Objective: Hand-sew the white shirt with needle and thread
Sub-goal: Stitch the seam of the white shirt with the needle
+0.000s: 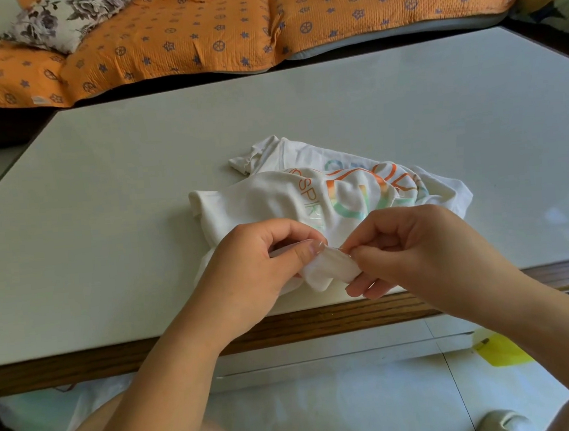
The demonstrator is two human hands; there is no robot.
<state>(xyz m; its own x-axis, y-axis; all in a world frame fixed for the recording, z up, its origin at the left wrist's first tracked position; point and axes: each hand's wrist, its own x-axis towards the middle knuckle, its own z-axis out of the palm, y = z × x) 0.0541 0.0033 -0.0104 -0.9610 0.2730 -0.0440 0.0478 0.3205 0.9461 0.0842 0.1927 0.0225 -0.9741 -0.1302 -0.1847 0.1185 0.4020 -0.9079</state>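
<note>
The white shirt (274,199) with orange and rainbow lettering lies crumpled near the table's front edge. My left hand (263,265) pinches a folded edge of the shirt between thumb and fingers. My right hand (416,245) pinches the thin needle (339,250), which pokes into that folded edge between the two hands. The thread is too fine to make out.
The pale table (136,194) has a wooden front edge (83,367). An orange patterned quilt (225,24) and a floral pillow (59,18) lie beyond the far edge. A yellow item (501,351) lies on the floor at right.
</note>
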